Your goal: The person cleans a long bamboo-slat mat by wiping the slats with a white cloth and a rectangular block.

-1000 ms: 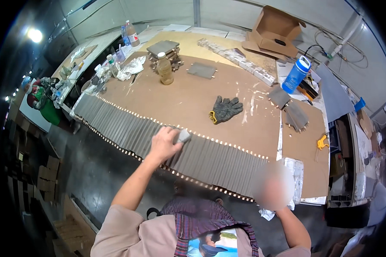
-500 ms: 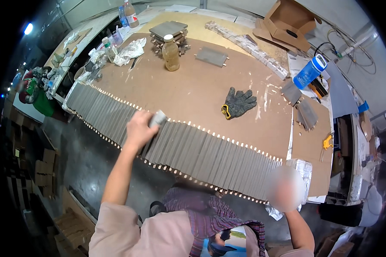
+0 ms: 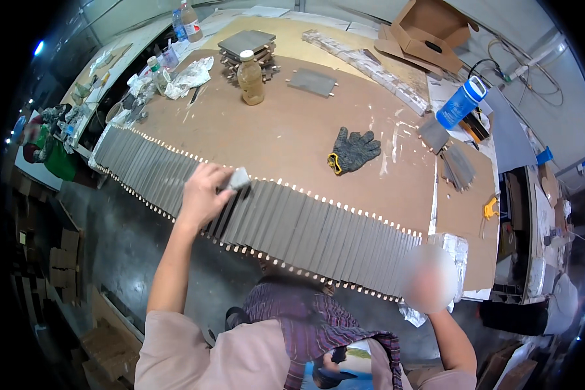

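No wording is readable: the blue bottle (image 3: 460, 105) on the desk (image 3: 286, 136) carries pale printing too small to make out, and the label (image 3: 193, 28) on a far bottle (image 3: 188, 13) shows only white and red

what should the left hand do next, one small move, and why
Perhaps draw the grey block nearer across the row of slats: the left hand holds it by the row's far edge, with most of the slats' length on the near side.
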A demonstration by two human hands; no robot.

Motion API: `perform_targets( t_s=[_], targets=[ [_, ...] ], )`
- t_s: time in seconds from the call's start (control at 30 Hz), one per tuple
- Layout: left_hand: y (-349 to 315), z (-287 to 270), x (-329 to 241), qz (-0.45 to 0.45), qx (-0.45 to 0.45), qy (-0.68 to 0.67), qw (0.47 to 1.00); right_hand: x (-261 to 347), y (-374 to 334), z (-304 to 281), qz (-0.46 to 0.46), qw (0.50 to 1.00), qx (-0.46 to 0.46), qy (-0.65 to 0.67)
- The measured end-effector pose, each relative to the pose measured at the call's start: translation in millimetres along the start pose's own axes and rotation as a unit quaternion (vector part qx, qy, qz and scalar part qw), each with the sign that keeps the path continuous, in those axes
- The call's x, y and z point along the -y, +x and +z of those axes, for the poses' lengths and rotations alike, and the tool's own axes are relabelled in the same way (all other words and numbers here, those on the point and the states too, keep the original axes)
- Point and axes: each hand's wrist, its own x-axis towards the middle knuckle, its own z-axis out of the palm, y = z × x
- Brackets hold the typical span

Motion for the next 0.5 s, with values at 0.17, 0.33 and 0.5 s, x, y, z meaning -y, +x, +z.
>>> perform_targets(
  t_s=[0.17,0.33,0.5],
  targets=[
    [18,30,-15,0.049,0.058,0.034,0.997,-2,0,-1,-0.022,0.999,-0.029,0.01],
    [41,34,-20,0.035,0.046,0.065,0.996,-7,-3,7,-0.04,0.997,-0.057,0.017],
    [36,36,-39,0.078,0.096,0.064,0.99,-16,-8,25,-0.07,0.992,-0.096,0.051]
  ],
)
